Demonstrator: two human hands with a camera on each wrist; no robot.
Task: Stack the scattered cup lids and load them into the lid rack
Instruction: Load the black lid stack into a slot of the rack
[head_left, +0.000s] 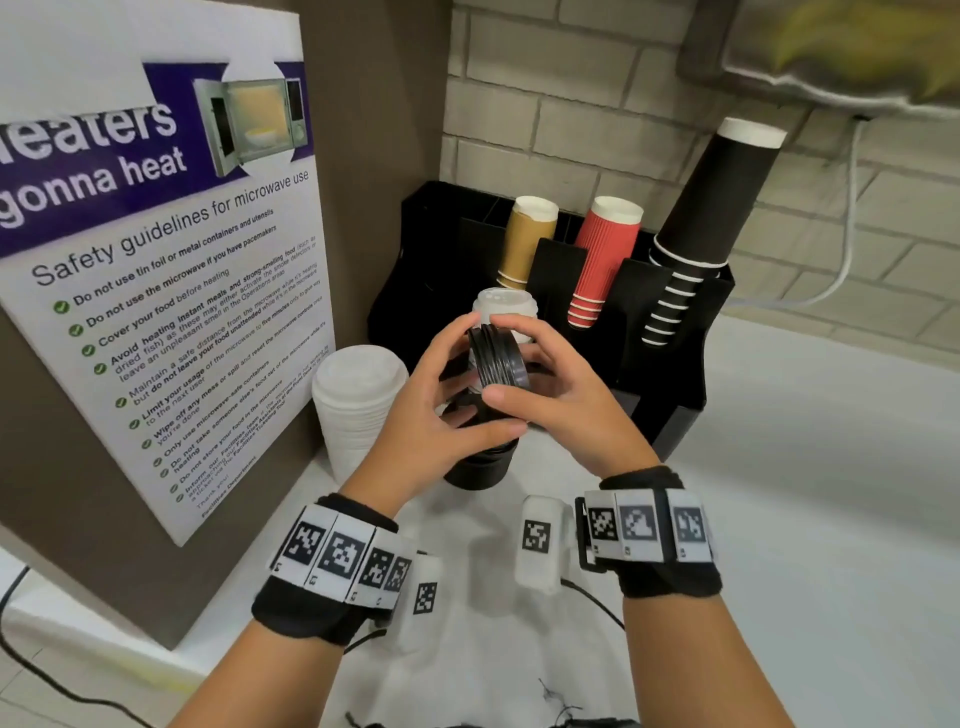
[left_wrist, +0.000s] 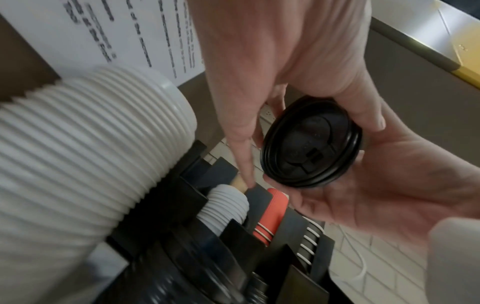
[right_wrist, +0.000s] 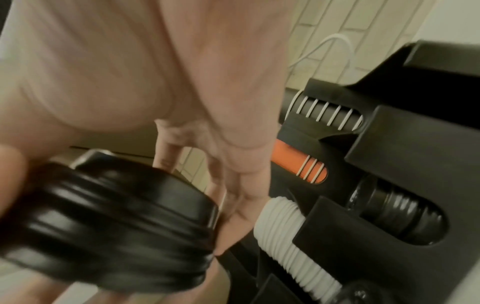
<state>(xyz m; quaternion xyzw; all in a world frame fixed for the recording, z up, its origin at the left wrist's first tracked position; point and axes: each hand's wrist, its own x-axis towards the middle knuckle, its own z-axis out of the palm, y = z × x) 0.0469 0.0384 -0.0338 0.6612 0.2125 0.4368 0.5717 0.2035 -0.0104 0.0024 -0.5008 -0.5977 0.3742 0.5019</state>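
White worktop (head_left: 805, 519) running into a corner, brick wall (head_left: 571, 104) behind it and a brown panel on the left with a microwave safety poster (head_left: 156, 270) hanging on it.

Nearest the camera, both wrists are wearing black bands with square printed tags. Just past them the left hand (head_left: 436, 410) and right hand (head_left: 561, 400) are gripping a small stack of black lids (head_left: 496, 361) between them, fingers curled round its rim from either side, thumbs toward the camera. The stack is standing on edge, up in the air in front of the rack. In the left wrist view the top lid's sip-hole flap is facing the camera.

Right under the hands a taller pile of black lids (head_left: 480, 465) is sitting on the worktop near the back left corner. Just left of it, next to the panel, a fat stack of white lids (head_left: 358, 405) is standing upright.

Behind all that the black rack (head_left: 670, 395) is sitting against the wall. A column of white lids (head_left: 504, 306) is lying in one front slot, and the right wrist view is showing more black lids in the slot beside it. Further back, tan cups (head_left: 524, 241), red cups (head_left: 602, 260) and black cups (head_left: 706, 223) are poking out at a slant.
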